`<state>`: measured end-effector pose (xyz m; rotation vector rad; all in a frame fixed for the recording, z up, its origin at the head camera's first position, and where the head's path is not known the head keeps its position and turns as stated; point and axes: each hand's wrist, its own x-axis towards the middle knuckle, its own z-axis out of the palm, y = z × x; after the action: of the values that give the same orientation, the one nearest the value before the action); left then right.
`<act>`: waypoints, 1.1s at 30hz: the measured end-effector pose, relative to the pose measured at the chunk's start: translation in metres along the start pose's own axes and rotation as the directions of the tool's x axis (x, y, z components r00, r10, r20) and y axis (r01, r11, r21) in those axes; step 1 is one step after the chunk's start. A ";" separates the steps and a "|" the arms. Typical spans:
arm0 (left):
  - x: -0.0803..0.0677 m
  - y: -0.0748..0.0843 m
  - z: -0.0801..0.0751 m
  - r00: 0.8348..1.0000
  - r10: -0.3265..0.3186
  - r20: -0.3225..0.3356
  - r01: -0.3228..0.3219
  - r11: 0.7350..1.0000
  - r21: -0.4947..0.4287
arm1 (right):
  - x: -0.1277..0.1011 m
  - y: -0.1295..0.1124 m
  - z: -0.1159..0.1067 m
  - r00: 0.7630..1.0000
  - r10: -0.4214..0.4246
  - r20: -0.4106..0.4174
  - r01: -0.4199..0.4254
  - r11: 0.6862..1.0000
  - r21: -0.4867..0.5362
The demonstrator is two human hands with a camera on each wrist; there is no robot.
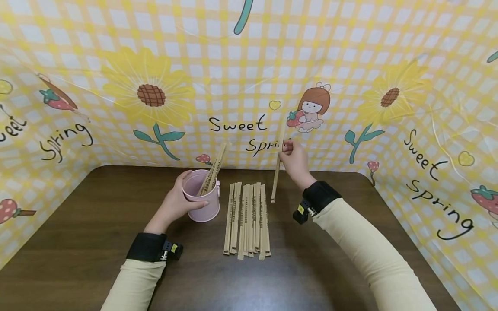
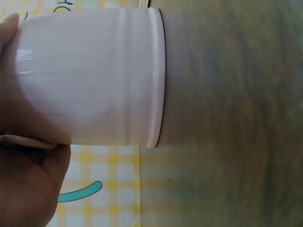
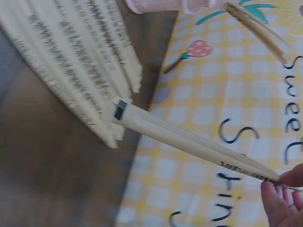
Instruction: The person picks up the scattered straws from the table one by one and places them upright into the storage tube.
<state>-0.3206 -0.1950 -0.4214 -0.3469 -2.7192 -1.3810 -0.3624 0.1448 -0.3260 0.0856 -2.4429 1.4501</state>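
Two sticks stand in the pink cup (image 1: 202,199) wrapped by left hand (image 1: 173,204) fingers; right hand (image 1: 295,160) pinches one stick (image 1: 277,172) aloft; about eight sticks (image 1: 247,220) remain on table (image 1: 97,224).

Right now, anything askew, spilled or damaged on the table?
Nothing stands out. The pink cup stands upright in the left hand, with wrapped chopsticks leaning inside. The row of packets lies roughly parallel on the table. The right hand pinches one packet, lifted.
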 end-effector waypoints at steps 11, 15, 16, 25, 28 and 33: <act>-0.001 0.000 -0.005 1.000 -0.003 -0.007 0.003 1.000 -0.005 | 0.005 -0.066 0.007 0.970 -0.235 -0.068 0.243 0.956 0.165; -0.002 -0.001 -0.004 1.000 0.012 -0.017 -0.013 0.999 -0.041 | 0.002 -0.087 0.020 0.952 -0.298 -0.067 0.305 0.925 0.226; -0.002 -0.002 -0.003 1.000 0.020 -0.021 -0.021 0.999 -0.049 | 0.000 -0.091 0.024 0.949 -0.307 -0.065 0.314 0.920 0.236; -0.001 -0.003 -0.003 0.998 0.062 -0.025 -0.063 0.997 -0.053 | -0.011 -0.126 0.057 0.932 -0.361 -0.040 0.352 0.869 0.347; 0.000 -0.003 -0.002 0.996 0.086 -0.020 -0.087 0.994 -0.060 | -0.014 -0.133 0.066 0.932 -0.360 -0.034 0.346 0.859 0.378; 0.001 -0.003 0.001 0.992 0.128 -0.018 -0.129 0.986 -0.101 | -0.019 -0.137 0.078 0.933 -0.358 -0.030 0.342 0.858 0.383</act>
<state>-0.3227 -0.1961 -0.4239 -0.5101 -2.5721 -1.4839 -0.3342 0.0082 -0.2505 0.6183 -1.9961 1.7334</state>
